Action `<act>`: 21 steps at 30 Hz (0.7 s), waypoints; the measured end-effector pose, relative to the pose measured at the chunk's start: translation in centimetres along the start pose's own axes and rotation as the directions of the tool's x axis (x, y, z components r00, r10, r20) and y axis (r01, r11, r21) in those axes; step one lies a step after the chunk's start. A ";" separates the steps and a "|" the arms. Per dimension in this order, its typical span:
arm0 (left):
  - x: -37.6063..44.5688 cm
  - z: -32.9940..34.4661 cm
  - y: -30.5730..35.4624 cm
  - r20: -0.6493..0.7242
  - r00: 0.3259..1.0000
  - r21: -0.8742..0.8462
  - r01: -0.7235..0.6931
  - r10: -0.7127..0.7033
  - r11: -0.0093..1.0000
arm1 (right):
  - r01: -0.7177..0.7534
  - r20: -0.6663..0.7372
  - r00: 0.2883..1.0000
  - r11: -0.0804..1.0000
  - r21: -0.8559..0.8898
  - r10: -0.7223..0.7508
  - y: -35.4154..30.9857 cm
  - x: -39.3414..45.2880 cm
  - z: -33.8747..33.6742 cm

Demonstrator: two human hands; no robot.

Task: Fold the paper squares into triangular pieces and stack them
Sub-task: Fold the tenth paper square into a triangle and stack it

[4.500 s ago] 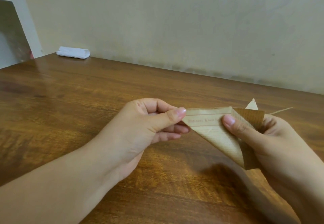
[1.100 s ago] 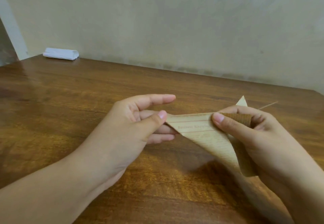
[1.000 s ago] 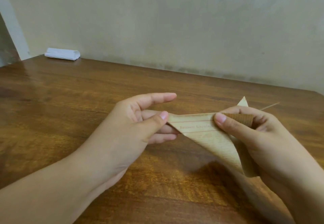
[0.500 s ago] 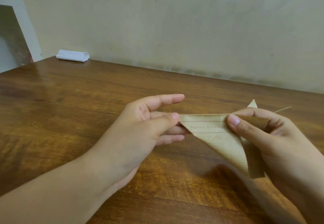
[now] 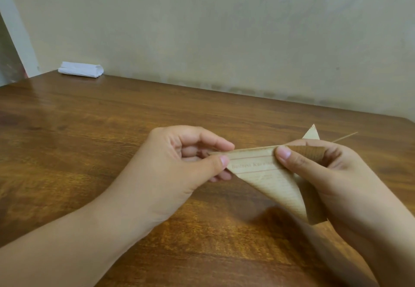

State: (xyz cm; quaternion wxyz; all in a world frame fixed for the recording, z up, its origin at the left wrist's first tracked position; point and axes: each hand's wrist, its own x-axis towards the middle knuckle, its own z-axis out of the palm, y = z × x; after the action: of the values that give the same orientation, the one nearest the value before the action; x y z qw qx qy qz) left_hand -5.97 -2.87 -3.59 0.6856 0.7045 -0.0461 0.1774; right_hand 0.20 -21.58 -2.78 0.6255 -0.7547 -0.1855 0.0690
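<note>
A tan paper piece [image 5: 269,178] with printed lines and lettering is folded into a triangle and held above the wooden table [image 5: 89,140]. My left hand [image 5: 179,165] pinches its left corner between thumb and curled fingers. My right hand [image 5: 325,174] pinches its upper right part, thumb on the front face, fingers behind a darker brown flap [image 5: 307,152]. The triangle's point hangs down toward the table. Behind my right hand the tip of another folded paper [image 5: 312,132] sticks up; the rest of it is hidden.
A folded white cloth or tissue [image 5: 80,69] lies at the table's far left corner by the wall. A thin pale edge of paper [image 5: 345,136] pokes out beyond my right hand. The table's far edge meets a plain wall.
My left index finger, stretched out straight a moment ago, has curled down onto the paper's left corner. The paper and my right hand stay about where they were.
</note>
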 end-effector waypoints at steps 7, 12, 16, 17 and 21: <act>0.0 0.1 -0.2 -0.010 1.000 0.046 -0.028 0.029 0.999 | -0.015 0.008 1.000 1.000 -0.015 0.016 0.3 0.2 -0.2; -0.2 -0.2 0.1 0.146 0.975 0.243 0.132 -0.170 0.961 | -0.072 0.139 0.984 0.961 -0.268 0.113 0.2 0.5 -0.8; -0.3 -0.4 0.3 0.314 0.892 0.605 0.076 -0.325 0.792 | -0.027 0.257 0.947 0.849 -0.528 0.190 -0.2 0.7 -0.8; -0.3 -0.4 0.3 0.341 0.883 0.677 0.007 -0.322 0.736 | -0.012 0.282 0.936 0.819 -0.574 0.212 -0.4 0.7 -0.6; -0.2 -0.8 0.1 0.469 0.828 0.748 -0.187 -0.308 0.636 | 0.059 0.334 0.897 0.671 -0.739 0.288 -1.0 1.3 0.3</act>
State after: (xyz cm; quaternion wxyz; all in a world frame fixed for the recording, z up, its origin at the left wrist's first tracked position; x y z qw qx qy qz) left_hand -6.35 -2.11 -3.61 0.2807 0.9480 -0.1389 -0.0576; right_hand 1.10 -20.66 -1.66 0.2086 -0.9174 -0.2796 0.1914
